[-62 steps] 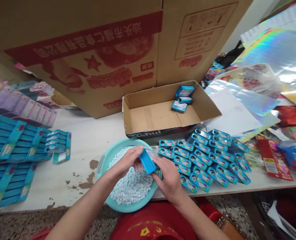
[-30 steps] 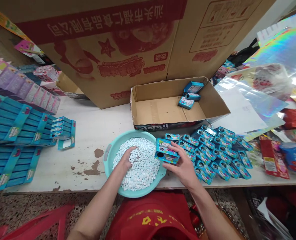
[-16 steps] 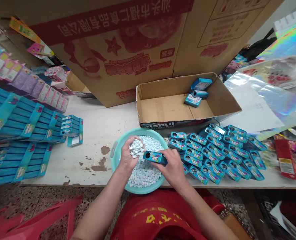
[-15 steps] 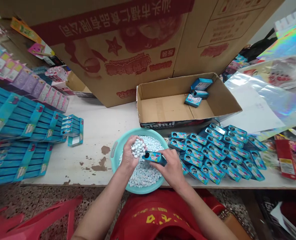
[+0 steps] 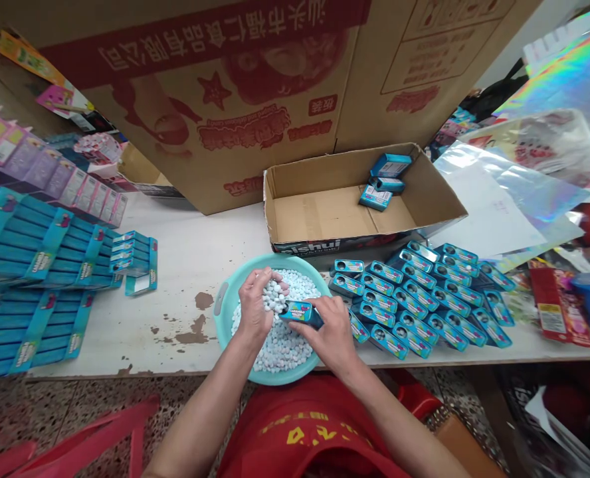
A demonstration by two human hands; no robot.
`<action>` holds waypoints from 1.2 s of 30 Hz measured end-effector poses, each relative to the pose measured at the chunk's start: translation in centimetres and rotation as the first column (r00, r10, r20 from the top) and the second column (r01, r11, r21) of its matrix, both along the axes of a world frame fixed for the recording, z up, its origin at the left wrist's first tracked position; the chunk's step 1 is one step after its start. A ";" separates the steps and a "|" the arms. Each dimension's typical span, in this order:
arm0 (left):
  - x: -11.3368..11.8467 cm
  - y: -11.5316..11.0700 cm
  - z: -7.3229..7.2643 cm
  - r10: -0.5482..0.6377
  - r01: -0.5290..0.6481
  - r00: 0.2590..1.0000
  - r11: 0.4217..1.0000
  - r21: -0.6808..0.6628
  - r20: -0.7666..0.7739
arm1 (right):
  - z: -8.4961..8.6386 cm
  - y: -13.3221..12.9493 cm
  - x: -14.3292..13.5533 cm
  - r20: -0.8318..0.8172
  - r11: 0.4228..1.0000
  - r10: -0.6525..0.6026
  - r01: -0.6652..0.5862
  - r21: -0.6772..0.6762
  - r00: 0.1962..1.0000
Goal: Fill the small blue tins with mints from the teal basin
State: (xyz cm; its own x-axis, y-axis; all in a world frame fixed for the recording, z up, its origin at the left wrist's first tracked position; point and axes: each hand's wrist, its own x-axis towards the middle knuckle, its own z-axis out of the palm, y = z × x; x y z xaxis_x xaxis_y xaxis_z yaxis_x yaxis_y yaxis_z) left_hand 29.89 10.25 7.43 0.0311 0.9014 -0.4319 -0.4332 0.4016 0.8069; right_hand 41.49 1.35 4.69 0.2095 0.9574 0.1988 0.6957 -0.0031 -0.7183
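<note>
My left hand (image 5: 256, 307) is cupped around a heap of small white candies (image 5: 274, 296), its fingers curled over them. My right hand (image 5: 331, 330) grips a small blue candy box (image 5: 297, 311) between thumb and fingers. The box's end with the dark round hole points at the candies in my left palm, right up against them. Both hands are above a turquoise basin (image 5: 218, 305), which holds many more loose white candies (image 5: 288, 352). To the right, several blue candy boxes (image 5: 407, 299) stand packed together on the table, many showing a round hole in the top.
An open cardboard tray (image 5: 319, 216) with a few blue boxes (image 5: 382, 182) stands behind the basin. A large carton (image 5: 275, 79) rises behind it. Stacked blue display packs (image 5: 36, 265) line the left. Plastic sheets (image 5: 519, 179) and a red packet (image 5: 551, 305) lie right.
The candies in my left hand have sunk lower and look fewer, with the hand tilted more toward the box. The whole view has shifted slightly, moving the scene left.
</note>
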 end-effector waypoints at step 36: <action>1.4 -0.6 0.9 -0.050 0.068 0.993 0.984 0.166 -0.110 | 0.6 0.2 0.7 -0.077 0.999 -0.032 0.031 -0.010 0.997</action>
